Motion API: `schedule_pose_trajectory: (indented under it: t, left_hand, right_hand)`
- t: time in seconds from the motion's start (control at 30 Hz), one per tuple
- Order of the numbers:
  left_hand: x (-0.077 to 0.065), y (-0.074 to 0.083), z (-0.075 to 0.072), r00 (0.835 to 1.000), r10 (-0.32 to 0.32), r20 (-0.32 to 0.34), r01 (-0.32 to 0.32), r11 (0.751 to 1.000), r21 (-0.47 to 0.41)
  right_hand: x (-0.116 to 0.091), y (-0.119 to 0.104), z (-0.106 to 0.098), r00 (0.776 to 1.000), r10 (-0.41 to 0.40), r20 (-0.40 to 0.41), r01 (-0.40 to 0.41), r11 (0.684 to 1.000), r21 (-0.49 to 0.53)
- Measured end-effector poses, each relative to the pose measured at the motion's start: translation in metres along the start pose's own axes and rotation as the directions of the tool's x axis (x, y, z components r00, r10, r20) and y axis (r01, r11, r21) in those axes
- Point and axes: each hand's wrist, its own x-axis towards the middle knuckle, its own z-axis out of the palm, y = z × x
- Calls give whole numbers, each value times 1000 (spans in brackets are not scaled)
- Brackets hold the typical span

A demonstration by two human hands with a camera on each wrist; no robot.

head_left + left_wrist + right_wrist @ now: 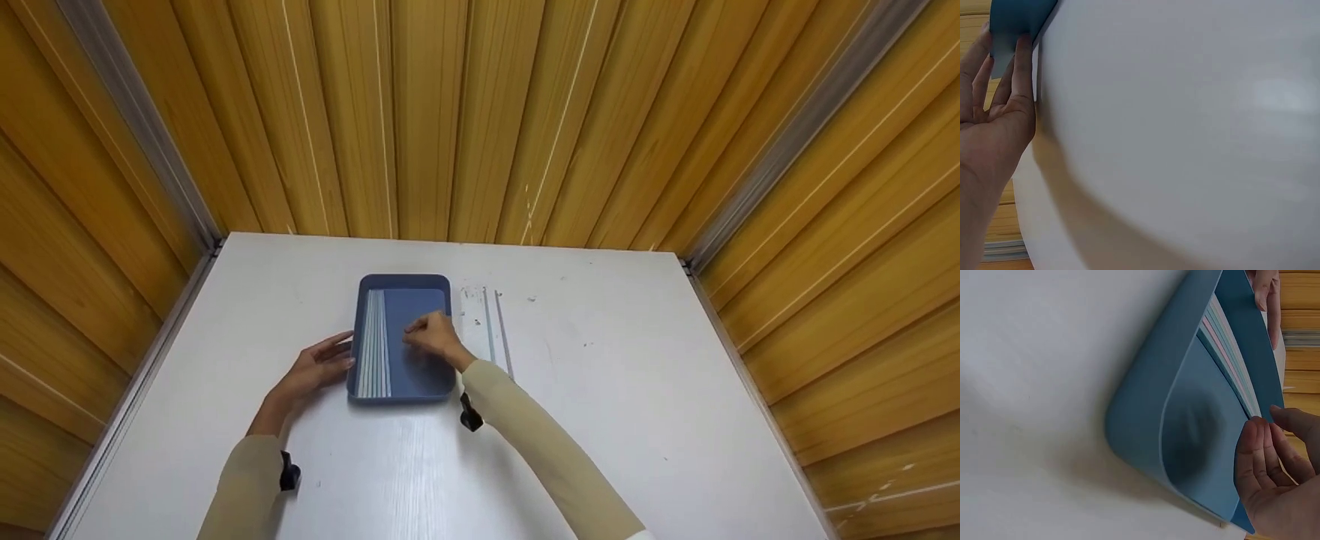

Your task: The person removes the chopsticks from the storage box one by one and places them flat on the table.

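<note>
A blue rectangular tray [418, 399] lies on the white table. Along its left side runs a bundle of long thin strips [373, 345], side by side; pale green, white and pink ones show in the right wrist view. My left hand [319, 366] is at the tray's left wall, its fairly straight fingers touching the outside. Over the middle of the tray is my right hand [435, 337], fingers bent and thumb close to them. In the right wrist view, the fingertips [1249, 433] overlap the ends of the strips [1229, 346], and nothing shows held in that hand.
To the tray's right, a pale blue strip [490, 326] and a greyish strip [504, 334] lie lengthwise on the table [600, 390]. Small marks dot the tabletop there. Wood-patterned walls [495, 120] close in the back and both sides.
</note>
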Motion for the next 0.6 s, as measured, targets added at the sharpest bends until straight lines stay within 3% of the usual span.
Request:
schedule_pose_trajectory:
  t: [0.27, 0.43, 0.6]
  left_hand:
    - [-2, 1, -1, 998, -45, -34, 45, 999, -5]
    - [-1, 1, 0, 999, -46, -25, 46, 999, -12]
    - [2, -1, 1, 999, -47, -15, 46, 999, -23]
  right_hand:
    - [-3, -1, 30, 996, 30, 84, -42, 989, 140]
    - [-4, 3, 40, 996, 42, 82, -59, 973, 222]
    - [-5, 9, 44, 999, 31, 43, -39, 977, 208]
